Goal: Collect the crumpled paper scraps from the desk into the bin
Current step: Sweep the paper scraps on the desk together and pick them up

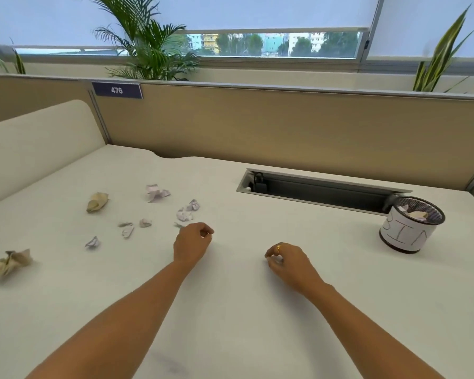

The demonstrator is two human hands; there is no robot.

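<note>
Several crumpled paper scraps lie on the left half of the white desk (244,310): a tan ball (97,202), a pale lilac one (156,192), a pair of small ones (188,210), tiny bits (133,227) and a large beige wad (7,263) at the left edge. A black mesh bin (411,225) with a white paper label stands at the right and holds some scraps. My left hand (193,243) hovers just right of the small scraps, fingers curled round a small pale scrap. My right hand (285,258), wearing a ring, pinches a small white scrap mid-desk.
An open cable tray slot (312,190) is cut into the desk behind my hands, next to the bin. A beige partition (285,124) closes off the back, and a cream divider (33,143) bounds the left side. Plants stand behind the partition.
</note>
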